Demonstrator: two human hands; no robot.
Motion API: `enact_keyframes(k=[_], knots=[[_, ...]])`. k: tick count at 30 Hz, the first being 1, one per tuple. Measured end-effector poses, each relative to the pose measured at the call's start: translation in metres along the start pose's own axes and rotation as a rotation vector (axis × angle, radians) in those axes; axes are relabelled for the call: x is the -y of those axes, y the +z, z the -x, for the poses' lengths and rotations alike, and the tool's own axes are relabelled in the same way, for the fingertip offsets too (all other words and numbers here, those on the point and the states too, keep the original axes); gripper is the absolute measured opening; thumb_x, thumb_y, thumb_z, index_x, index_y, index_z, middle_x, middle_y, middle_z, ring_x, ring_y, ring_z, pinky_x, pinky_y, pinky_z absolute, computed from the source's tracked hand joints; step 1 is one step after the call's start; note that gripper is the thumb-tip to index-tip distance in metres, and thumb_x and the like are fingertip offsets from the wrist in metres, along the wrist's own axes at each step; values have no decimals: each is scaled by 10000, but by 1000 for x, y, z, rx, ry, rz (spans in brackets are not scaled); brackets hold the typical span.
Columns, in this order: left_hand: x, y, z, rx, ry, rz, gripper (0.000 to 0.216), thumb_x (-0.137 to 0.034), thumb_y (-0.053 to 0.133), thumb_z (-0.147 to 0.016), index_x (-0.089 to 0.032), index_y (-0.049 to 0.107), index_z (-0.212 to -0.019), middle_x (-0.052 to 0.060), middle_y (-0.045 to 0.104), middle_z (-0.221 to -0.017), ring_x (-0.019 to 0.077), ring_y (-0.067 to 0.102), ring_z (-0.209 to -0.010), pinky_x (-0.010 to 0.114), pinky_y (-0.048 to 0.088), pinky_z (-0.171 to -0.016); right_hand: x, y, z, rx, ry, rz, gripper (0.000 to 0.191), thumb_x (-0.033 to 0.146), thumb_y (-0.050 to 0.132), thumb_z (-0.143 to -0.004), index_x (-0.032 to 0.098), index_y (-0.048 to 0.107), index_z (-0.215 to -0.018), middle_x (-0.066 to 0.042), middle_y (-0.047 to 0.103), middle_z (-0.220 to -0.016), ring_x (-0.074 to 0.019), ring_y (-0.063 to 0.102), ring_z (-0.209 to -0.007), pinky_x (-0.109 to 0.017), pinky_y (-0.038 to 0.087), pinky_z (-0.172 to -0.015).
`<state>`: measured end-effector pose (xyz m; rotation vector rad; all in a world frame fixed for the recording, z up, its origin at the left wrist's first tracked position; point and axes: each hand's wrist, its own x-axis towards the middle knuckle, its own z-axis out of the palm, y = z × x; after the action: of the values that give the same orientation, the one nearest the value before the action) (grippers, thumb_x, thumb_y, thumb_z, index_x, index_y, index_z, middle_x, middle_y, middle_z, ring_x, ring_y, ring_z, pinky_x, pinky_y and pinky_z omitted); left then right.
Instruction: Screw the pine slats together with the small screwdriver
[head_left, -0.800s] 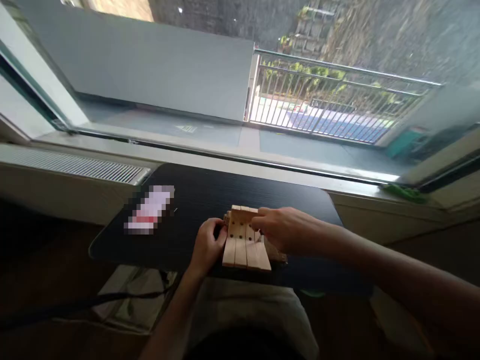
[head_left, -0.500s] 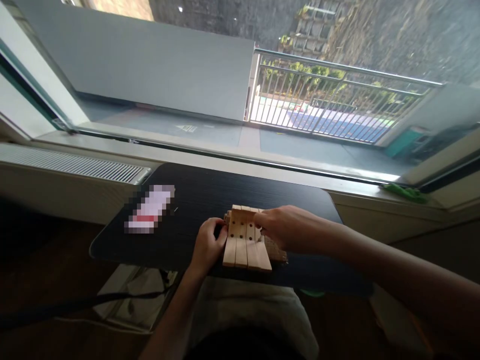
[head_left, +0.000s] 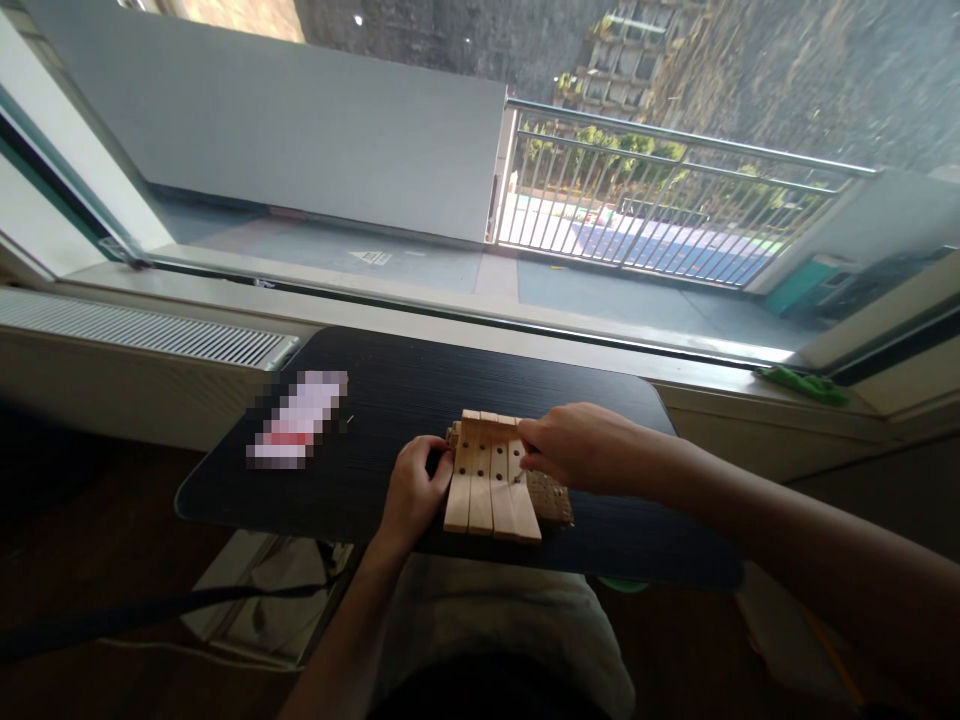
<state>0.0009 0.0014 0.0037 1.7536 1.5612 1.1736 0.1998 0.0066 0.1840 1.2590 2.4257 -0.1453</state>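
Note:
On the black table lies a slatted piece of pale wood [head_left: 481, 510], with rows of dark round holes across its middle. Under it, a rough brown block [head_left: 551, 497] sticks out at the right and a little at the upper left. My left hand [head_left: 420, 485] is closed at the left side, thumb and finger pressed against the edge of the wood and block. Over the right-most slat, my right hand [head_left: 566, 445] is in a pinch close to the holes. A small thin thing shows just below its fingertips, too small to name.
On the left of the black table [head_left: 390, 390] lies a flat, pixelated pinkish item [head_left: 306, 415]. Behind the table runs a window sill with a green cloth [head_left: 802, 384] at the right. A white radiator [head_left: 210, 335] stands at the left, and a bag-like pale thing [head_left: 255, 590] sits below.
My right hand has shifted slightly up and right and turned a little, uncovering more of the right-most slat and its holes. My left hand and the wood stay in place.

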Motion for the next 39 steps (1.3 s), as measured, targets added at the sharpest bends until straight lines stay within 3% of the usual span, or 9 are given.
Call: enact_keyframes(k=[16, 21, 24, 29, 39], knots=[[1, 0, 0, -2, 5, 3, 137, -280, 524, -837, -182, 612, -876, 67, 673, -890, 237, 633, -895, 391, 491, -865, 3, -3, -1, 36, 55, 68, 340, 392, 452, -966, 149, 672, -1057, -136, 725, -806, -273, 702, -749, -307, 403, -551], [1, 0, 1, 5, -4, 12, 131, -277, 525, -840, -188, 609, -885, 68, 673, -908, 238, 629, -917, 397, 484, -883, 0, 1, 9, -35, -20, -14, 225, 260, 482, -899, 182, 596, -1078, -90, 709, -802, -226, 664, -682, -301, 355, -515], [0, 0, 1, 6, -7, 11, 130, -282, 526, -840, -189, 608, -880, 66, 671, -902, 240, 627, -917, 399, 481, -886, -2, 1, 14, -3, -46, -78, 258, 178, 485, -850, 153, 552, -1098, -88, 697, -871, -224, 650, -691, -310, 355, -520], [0, -1, 1, 10, 0, 11, 118, -271, 523, -843, -193, 607, -872, 62, 670, -894, 235, 627, -902, 399, 484, -882, -7, 1, 16, -9, -105, -54, 235, 108, 437, -890, 172, 564, -1077, -112, 672, -986, -202, 635, -717, -311, 392, -572], [1, 0, 1, 16, 0, 4, 132, -270, 523, -847, -181, 612, -886, 66, 671, -899, 237, 630, -910, 399, 483, -888, -7, 2, 14, 5, -166, -45, 329, 24, 491, -820, 206, 572, -1082, -80, 703, -934, -221, 659, -770, -314, 388, -603]])
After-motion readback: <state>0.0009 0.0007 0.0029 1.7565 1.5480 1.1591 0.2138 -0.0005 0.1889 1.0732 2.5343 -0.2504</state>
